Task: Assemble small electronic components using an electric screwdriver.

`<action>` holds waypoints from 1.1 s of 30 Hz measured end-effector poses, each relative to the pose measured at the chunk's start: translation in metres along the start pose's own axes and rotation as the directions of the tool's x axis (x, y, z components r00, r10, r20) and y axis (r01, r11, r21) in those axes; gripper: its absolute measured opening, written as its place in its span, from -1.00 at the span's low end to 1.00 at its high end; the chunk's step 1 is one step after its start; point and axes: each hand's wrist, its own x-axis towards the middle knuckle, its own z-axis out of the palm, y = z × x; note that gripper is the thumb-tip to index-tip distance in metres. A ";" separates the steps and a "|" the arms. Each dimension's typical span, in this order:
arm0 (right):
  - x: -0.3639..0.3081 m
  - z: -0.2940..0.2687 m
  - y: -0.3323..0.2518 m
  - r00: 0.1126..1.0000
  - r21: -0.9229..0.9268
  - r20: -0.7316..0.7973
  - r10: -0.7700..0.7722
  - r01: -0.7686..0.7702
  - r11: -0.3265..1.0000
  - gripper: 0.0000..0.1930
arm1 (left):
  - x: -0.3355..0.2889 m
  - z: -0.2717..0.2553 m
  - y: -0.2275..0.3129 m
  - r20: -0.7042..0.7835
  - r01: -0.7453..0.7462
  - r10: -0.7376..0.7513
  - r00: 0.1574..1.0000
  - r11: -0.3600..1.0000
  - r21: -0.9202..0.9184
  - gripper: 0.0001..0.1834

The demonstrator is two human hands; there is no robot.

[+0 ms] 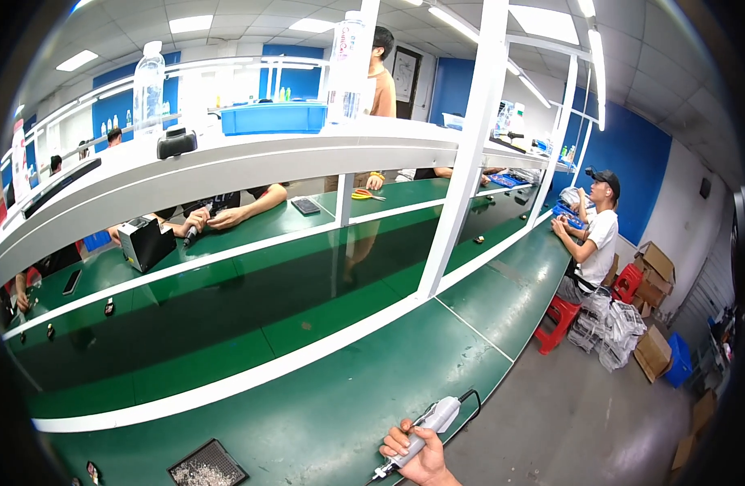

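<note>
My right hand (419, 460) is closed around the grey body of an electric screwdriver (440, 415), near the front edge of the green bench. The tool lies tilted, its metal bit pointing down and left, and a black cord loops from its far end. To the left of the hand, a black tray (237, 471) on the bench top holds a scatter of small silvery pieces, too small to make out. Farther left is a small dark item (93, 472), partly at the picture's rim. My left hand does not show.
A white post (468, 162) and a raised shelf (308, 154) with bottles and a blue bin (274, 118) stand beyond the bench top (364, 377). A dark conveyor belt (227, 324) carries small items. Co-workers sit across and at the right, near a red stool (557, 324) and cartons.
</note>
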 end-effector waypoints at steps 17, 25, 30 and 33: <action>0.002 -0.005 0.001 1.000 -0.020 0.013 -0.005 0.005 1.000 -0.82 | 0.009 -0.012 0.011 0.122 0.012 -0.006 0.992 0.999 -0.049 -0.23; 0.003 -0.012 0.002 0.999 0.012 0.041 0.006 -0.007 1.000 -0.82 | -0.011 -0.022 0.012 0.112 0.011 0.000 0.994 0.995 -0.099 -0.03; 0.003 -0.011 0.002 1.000 0.017 -0.004 0.007 -0.007 1.000 -0.81 | -0.007 -0.011 0.007 0.072 0.099 -0.088 0.994 0.979 -0.176 0.10; 0.002 -0.007 0.002 1.000 0.001 -0.012 -0.002 0.002 1.000 -0.80 | 0.000 -0.011 0.000 0.069 0.048 -0.039 0.997 0.989 -0.142 0.07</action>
